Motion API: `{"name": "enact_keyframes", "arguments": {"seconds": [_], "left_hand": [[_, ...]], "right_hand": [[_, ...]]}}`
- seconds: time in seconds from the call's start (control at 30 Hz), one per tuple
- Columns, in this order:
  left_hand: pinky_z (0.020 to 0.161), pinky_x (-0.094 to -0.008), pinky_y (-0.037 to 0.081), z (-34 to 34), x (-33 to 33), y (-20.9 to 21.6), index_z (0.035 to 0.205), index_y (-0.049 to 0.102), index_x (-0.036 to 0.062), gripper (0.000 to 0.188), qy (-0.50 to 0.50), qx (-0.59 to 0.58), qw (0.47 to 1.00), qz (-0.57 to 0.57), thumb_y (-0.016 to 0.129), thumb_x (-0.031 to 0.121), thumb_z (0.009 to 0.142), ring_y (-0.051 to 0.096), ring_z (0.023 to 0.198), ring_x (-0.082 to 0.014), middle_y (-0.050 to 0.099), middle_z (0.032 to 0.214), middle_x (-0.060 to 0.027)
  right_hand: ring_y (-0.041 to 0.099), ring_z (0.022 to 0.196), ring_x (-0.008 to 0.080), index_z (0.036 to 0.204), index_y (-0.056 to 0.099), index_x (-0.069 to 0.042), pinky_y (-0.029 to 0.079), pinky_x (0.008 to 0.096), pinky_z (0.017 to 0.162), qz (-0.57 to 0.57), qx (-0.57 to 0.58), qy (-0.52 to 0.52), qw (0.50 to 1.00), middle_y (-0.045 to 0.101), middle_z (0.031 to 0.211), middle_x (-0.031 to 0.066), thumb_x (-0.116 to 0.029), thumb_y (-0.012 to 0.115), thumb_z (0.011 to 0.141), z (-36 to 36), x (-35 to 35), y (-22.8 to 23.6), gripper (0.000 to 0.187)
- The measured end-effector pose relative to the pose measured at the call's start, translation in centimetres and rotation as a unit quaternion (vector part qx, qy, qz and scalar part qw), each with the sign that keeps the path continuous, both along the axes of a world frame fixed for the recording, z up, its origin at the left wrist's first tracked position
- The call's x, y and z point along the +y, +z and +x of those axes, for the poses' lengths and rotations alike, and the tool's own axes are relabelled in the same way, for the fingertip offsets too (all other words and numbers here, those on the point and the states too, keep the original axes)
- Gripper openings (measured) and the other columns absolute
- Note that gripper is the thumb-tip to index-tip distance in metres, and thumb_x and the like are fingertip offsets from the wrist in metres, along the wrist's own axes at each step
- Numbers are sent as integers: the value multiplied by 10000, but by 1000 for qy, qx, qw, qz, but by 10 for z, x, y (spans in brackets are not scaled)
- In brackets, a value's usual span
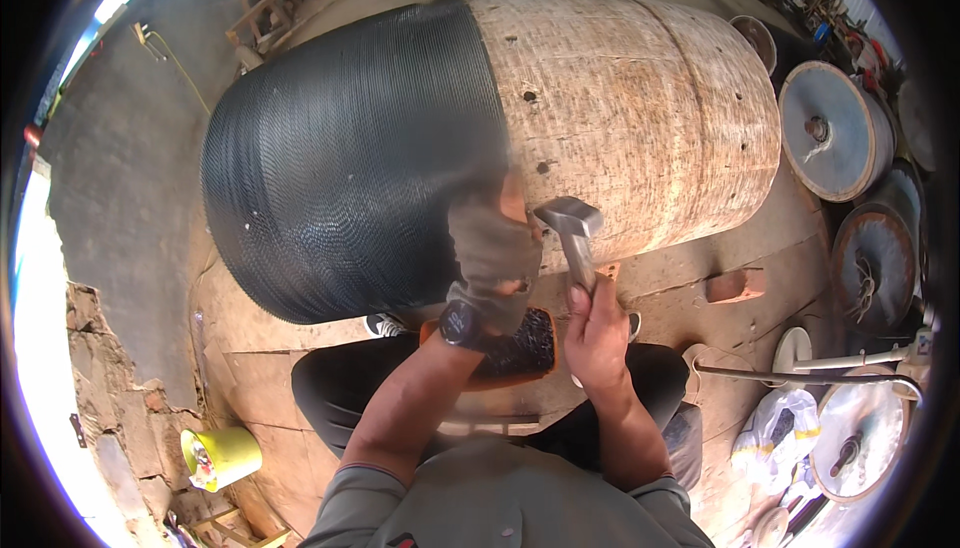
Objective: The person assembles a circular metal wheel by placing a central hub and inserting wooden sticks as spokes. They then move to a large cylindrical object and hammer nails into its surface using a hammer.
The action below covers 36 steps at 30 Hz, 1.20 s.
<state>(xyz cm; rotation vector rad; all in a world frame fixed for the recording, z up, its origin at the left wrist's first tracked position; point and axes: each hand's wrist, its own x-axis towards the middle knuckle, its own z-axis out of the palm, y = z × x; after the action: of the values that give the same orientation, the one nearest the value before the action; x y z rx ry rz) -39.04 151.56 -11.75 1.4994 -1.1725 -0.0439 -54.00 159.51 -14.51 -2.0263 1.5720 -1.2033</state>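
A large barrel-shaped drum (620,108) lies on its side before me, pale and fibrous on its right part. Black ribbed sheathing (340,168) covers its left part. My left hand (495,253), in a grey-brown glove with some bare skin showing, is at the sheathing's lower edge on the drum. Its fingers look drawn together; whatever they pinch is too small or blurred to make out. My bare right hand (598,333) grips a hammer (575,233) by its handle, the steel head just right of the gloved fingers. Below them, an orange-rimmed container (540,373) of small dark pieces sits between my legs.
A brick (735,286) lies on the floor to the right. Several round-ended drums (830,128) line the right side, near a metal bar (850,360) and a plastic bag (780,428). A yellow bucket (225,456) stands at lower left by a broken wall (110,388).
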Motion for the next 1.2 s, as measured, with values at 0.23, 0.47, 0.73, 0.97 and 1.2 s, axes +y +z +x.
{"name": "enact_keyframes", "arguments": {"seconds": [0.23, 0.47, 0.73, 0.97, 1.2], "left_hand": [[577, -335, 545, 0, -6, 2, 1030, 706, 19, 335, 63, -37, 997, -6, 674, 349, 984, 658, 574, -230, 697, 806, -144], [757, -459, 556, 16, 47, -22, 1261, 597, 12, 473, 92, -369, 924, -46, 670, 351, 938, 655, 851, -361, 654, 1033, -180], [674, -500, 530, 44, 135, -85, 970, 725, 107, 205, -212, -240, 896, 309, 726, 275, 852, 657, 782, -357, 637, 855, -124], [618, -430, 589, 34, 138, -86, 896, 766, 89, 182, -131, -91, 880, 448, 602, 166, 914, 744, 737, -280, 734, 805, -113], [591, -414, 574, 39, 137, -74, 905, 764, 100, 174, -241, -463, 766, 375, 600, 158, 918, 734, 728, -263, 724, 792, -85]], "right_hand": [[625, 655, 509, 1119, 540, 8, 477, 524, 549, -19, 5, -1, 1000, 608, 707, 253, -146, 535, 1067, 2, -2, -3, 163], [620, 648, 514, 1113, 535, 7, 456, 533, 529, -17, -12, 8, 1000, 604, 705, 267, -137, 527, 1065, -2, -1, -6, 152], [548, 530, 331, 1076, 540, 19, 453, 426, 525, -23, -78, 26, 996, 558, 674, 190, -190, 507, 1090, 0, -5, -20, 212], [640, 658, 397, 1181, 560, 54, 509, 412, 599, -35, -119, 36, 992, 631, 769, 226, -165, 507, 1079, -5, -1, -40, 248], [574, 673, 182, 1084, 565, 44, 481, 373, 583, 33, -31, 6, 999, 564, 809, 171, -214, 522, 1087, -2, -5, -45, 261]]}}
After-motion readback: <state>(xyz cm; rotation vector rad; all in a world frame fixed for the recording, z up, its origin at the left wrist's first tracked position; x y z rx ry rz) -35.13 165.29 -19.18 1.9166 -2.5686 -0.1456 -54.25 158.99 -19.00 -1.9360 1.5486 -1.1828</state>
